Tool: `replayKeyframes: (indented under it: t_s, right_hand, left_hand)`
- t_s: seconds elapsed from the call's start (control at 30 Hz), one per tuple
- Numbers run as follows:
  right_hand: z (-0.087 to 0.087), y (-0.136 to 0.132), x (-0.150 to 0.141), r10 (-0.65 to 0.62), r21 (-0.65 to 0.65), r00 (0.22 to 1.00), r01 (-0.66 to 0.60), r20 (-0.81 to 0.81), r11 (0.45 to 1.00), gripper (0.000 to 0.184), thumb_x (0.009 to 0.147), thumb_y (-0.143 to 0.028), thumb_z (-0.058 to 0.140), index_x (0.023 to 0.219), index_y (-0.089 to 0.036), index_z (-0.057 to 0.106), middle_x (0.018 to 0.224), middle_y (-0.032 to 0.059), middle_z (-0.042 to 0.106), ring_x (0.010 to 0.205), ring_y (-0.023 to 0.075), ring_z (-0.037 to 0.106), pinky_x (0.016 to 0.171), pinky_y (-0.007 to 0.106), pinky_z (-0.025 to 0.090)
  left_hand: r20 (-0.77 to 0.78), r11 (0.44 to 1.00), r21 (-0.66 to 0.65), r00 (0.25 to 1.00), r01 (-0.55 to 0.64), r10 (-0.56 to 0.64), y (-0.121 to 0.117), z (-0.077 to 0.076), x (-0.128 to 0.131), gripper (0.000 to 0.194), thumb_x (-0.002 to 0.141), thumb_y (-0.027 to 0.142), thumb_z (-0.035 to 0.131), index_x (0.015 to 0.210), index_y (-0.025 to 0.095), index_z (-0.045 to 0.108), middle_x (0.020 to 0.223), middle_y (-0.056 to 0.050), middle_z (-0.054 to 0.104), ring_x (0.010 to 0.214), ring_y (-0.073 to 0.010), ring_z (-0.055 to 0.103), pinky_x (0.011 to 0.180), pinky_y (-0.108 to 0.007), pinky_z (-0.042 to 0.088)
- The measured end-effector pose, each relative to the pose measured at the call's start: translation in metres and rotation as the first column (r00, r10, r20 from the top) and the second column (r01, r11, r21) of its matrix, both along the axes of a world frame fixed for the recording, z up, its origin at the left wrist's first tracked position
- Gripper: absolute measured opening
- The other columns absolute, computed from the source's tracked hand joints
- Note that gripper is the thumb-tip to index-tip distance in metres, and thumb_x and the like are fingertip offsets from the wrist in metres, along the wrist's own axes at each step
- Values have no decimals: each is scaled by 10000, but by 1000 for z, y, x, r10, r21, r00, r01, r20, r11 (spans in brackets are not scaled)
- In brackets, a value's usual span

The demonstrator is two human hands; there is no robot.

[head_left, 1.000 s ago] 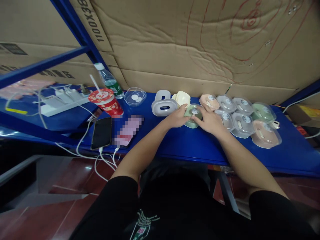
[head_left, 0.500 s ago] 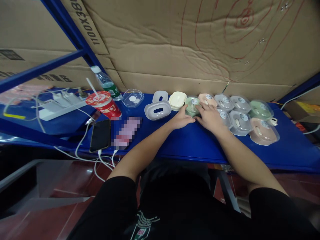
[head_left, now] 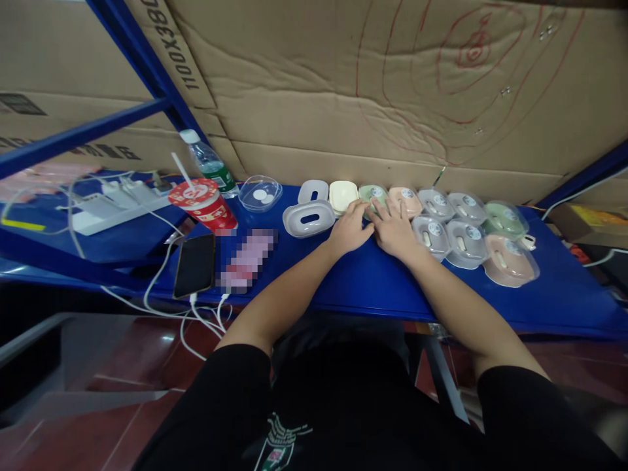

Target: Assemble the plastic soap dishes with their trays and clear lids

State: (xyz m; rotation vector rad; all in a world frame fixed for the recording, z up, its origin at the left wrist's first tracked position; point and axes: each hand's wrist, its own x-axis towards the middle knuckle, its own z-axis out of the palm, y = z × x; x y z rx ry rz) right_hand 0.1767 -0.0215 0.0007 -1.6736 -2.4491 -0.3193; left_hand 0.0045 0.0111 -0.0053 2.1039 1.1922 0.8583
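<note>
My left hand (head_left: 349,229) is at the front of a cream box (head_left: 343,193), its fingers stretched forward and its thumb apart. Close beside it, my right hand (head_left: 394,230) lies with fingers spread at the front of a green box with a clear lid (head_left: 373,193) and a peach box with a clear lid (head_left: 406,201). My fingers hide the front of the green box; whether they press on it I cannot tell. Left of the cream box are a grey piece with an oval slot (head_left: 310,227) and a similar grey piece (head_left: 307,190) behind it.
Several lidded boxes, including a peach one (head_left: 511,261), stand to the right. At left are a clear lid (head_left: 260,195), a red cup with a straw (head_left: 209,206), a water bottle (head_left: 216,171), a phone (head_left: 195,267) on a cable and a power strip (head_left: 118,212). Cardboard (head_left: 304,118) rises behind.
The green box has shifted back, level with the cream and peach boxes. My hands have loosened from its sides and lie in front. The cream box now stands straighter.
</note>
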Motion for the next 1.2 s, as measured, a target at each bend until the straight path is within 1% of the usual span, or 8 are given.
replayKeyframes:
  t_s: [0.13,0.33,0.67,0.8,0.93,1.03,1.1,1.2]
  right_hand:
    - [-3,4,-4,-13,4,1000,13,6,1000,626,1042,-295,454,1663,-222,478,1784,125,350,1595,468,347,1278,781,125]
    - [-3,1,-7,-98,38,995,98,0,994,629,1013,-407,572,1595,-167,565,1747,189,399,1542,493,403,1264,756,175]
    - [4,-4,-12,-202,38,979,203,-18,978,645,1006,-511,595,1544,-155,612,1705,222,453,1502,510,435,1235,754,220]
    - [2,-4,-10,-180,50,983,181,-29,982,652,995,-484,621,1543,-132,604,1748,231,372,1591,521,294,1260,762,153]
    - [0,-3,-5,-82,75,994,87,-69,993,675,974,-337,644,1613,-159,517,1775,204,330,1650,492,191,1276,765,113]
    - [1,-1,-1,-35,131,986,57,-161,990,682,981,-308,630,1633,-167,484,1758,191,372,1645,470,228,1287,737,144]
    - [3,-1,1,6,186,967,43,-255,982,614,1023,-339,572,1611,-174,506,1694,185,477,1606,441,332,1292,704,189]
    - [5,-1,3,75,232,913,22,-400,972,515,1083,-391,449,1537,-180,569,1455,182,691,1391,389,586,1230,637,362]
  left_hand:
    - [-278,987,95,949,-130,151,-7,15,-13,559,1006,344,607,1543,204,540,1743,-168,359,1402,-380,614,1198,-534,490]
    - [-511,988,86,845,-129,155,-5,14,-18,603,1023,409,576,1567,159,496,1711,-218,401,1355,-425,630,1130,-567,515]
    - [-588,986,138,794,-90,154,-1,16,-21,461,1043,320,560,1469,147,581,1491,-206,570,1242,-368,687,1014,-469,561]
    - [-613,990,124,779,-72,134,0,15,-23,366,1042,201,512,1381,167,646,1395,-177,644,1225,-332,698,1008,-437,559]
    - [-525,989,143,845,-25,97,-4,24,-29,284,1052,204,507,1245,177,713,1350,-155,670,1187,-303,705,1022,-433,553]
    - [-282,983,182,959,36,17,-5,37,-38,194,1024,222,593,1155,185,732,1267,-116,709,1161,-258,692,1046,-399,533]
    - [-67,986,143,995,88,-79,-3,47,-47,145,1000,231,634,1090,180,735,1154,-87,736,1064,-215,693,985,-359,546]
    - [190,990,-8,972,143,-139,2,57,-61,125,990,249,639,1028,163,722,1010,-60,736,891,-157,670,840,-289,547]
